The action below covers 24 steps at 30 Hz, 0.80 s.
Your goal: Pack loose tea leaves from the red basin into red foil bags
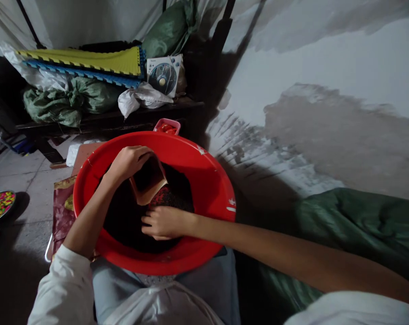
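Observation:
A large red basin (211,180) sits over my lap, part filled with dark loose material (123,225) whose kind I cannot make out. My left hand (131,161) is closed on the upper edge of a brown paper bag (149,193), its mouth gaping and tilted inside the basin. Below the bag's lip lies a red patch speckled with dark grains (165,196). Right beside it, my right hand (165,222) rests low over the dark material with curled fingers. Whatever those fingers hold, if anything, is hidden.
Behind the basin stands a small pink basket (166,126) with red things in it. A dark bench (99,118) carries foam mats (85,61), sacks and a box fan (162,76). Green sacking (356,225) lies at right; a bowl of colourful pieces (0,205) is at left.

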Motion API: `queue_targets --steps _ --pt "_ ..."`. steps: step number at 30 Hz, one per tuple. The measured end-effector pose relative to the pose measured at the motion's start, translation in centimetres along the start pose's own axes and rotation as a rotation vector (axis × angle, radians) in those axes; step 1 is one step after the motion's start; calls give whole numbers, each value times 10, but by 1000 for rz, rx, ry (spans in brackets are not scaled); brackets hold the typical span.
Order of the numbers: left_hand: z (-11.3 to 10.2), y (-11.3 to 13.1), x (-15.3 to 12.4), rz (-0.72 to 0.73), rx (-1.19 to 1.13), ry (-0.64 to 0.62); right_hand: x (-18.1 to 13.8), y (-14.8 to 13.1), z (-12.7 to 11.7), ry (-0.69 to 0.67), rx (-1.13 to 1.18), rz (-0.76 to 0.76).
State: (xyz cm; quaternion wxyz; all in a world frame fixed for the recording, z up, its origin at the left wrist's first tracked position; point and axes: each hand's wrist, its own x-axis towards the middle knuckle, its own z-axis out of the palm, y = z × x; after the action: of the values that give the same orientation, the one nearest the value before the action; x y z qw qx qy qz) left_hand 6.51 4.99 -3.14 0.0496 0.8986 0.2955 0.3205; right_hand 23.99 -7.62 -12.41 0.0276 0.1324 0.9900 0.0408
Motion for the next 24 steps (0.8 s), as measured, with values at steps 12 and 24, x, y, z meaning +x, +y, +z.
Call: queue_targets --steps 12,24 --pt "29 18 0 37 -19 -218 29 -19 34 -493 567 258" --pt "43 22 -2 76 9 -341 -28 27 19 -605 598 531"
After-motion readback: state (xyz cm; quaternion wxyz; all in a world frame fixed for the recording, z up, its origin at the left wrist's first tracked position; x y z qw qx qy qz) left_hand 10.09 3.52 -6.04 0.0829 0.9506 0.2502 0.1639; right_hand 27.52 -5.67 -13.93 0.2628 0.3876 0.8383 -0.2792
